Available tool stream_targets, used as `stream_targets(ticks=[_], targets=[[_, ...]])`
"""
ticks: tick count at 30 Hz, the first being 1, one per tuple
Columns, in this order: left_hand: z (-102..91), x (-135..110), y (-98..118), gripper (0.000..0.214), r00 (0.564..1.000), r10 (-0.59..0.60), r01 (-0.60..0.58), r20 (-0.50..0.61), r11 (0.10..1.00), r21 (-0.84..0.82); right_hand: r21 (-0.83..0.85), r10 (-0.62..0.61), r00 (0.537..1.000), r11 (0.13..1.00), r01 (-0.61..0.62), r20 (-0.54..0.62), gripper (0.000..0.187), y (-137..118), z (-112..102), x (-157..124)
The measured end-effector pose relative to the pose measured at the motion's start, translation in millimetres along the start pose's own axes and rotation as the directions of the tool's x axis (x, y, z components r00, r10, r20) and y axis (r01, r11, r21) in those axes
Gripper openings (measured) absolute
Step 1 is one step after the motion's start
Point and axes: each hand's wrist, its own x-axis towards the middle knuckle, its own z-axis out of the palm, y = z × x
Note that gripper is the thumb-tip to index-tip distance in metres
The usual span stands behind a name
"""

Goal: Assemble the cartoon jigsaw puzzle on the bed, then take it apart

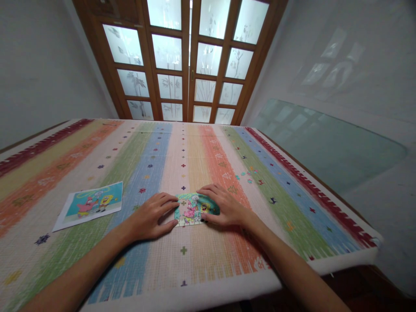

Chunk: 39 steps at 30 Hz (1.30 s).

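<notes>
A small, partly assembled jigsaw puzzle [191, 212] lies flat on the striped tablecloth in front of me, showing a pink and a yellow cartoon figure. The cloth shows through a gap in its upper left part. My left hand [156, 216] is curled at the puzzle's left edge, fingertips near the top corner and thumb near the bottom one. Over the right side bends my right hand [224, 206], its fingers at the top edge and thumb at the bottom edge, shading the yellow figure. Both hands hold the puzzle by its sides.
To the left lies a printed reference picture [94, 204] of the same cartoon figures on white paper. Several loose puzzle pieces [249, 174] are scattered at the right beyond my right hand. A glass panel [325, 134] leans by the right wall, and wooden glazed doors [188, 65] stand behind the table.
</notes>
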Motion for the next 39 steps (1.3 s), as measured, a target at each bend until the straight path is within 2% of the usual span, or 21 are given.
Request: stream_targets(ticks=[2,5,14,17,20,23,26,30,34,36,39], targets=[[0.5,0,0,0.032,1.000,0.004,-0.004,0.000,1.000,0.003,-0.004,0.031,0.998,1.000,-0.031,0.063,0.065,4,-3,-2],[0.7,0,0,0.032,1.000,0.003,-0.003,0.001,1.000,0.007,-0.007,0.025,0.994,1.000,-0.024,0.110,0.066,7,-1,-2],[0.9,0,-1,0.032,1.000,0.005,-0.005,-0.004,1.000,0.015,-0.036,0.003,0.998,0.999,0.000,0.061,0.057,14,9,-2],[0.7,0,-1,0.032,1.000,-0.002,0.002,-0.010,1.000,0.009,-0.056,0.024,1.000,0.998,-0.024,0.009,0.044,21,8,-3],[0.3,0,0,0.031,1.000,0.008,-0.008,-0.017,1.000,0.008,-0.134,0.124,0.985,0.981,-0.140,-0.120,0.023,36,1,-6],[0.3,0,0,0.031,1.000,0.016,-0.016,-0.025,1.000,0.007,-0.214,0.261,0.924,0.921,-0.325,-0.281,0.017,58,-13,-12],[0.3,0,0,0.031,0.999,0.022,-0.022,-0.034,1.000,0.008,-0.273,0.410,0.855,0.824,-0.497,-0.319,0.016,78,-32,-23],[0.2,-1,0,0.029,0.999,0.020,-0.020,-0.031,1.000,0.013,-0.347,0.596,0.721,0.632,-0.693,-0.354,0.020,95,-55,-40],[1.0,-1,0,0.028,0.999,0.027,-0.027,-0.037,1.000,0.012,-0.392,0.699,0.634,0.509,-0.766,-0.331,0.023,106,-66,-56],[1.4,-1,0,0.027,0.999,0.031,-0.030,-0.041,0.999,0.014,-0.402,0.730,0.611,0.482,-0.778,-0.308,0.023,112,-69,-61],[1.6,0,0,0.026,0.998,0.035,-0.034,-0.044,0.999,0.016,-0.401,0.748,0.600,0.475,-0.783,-0.284,0.020,118,-70,-66]])
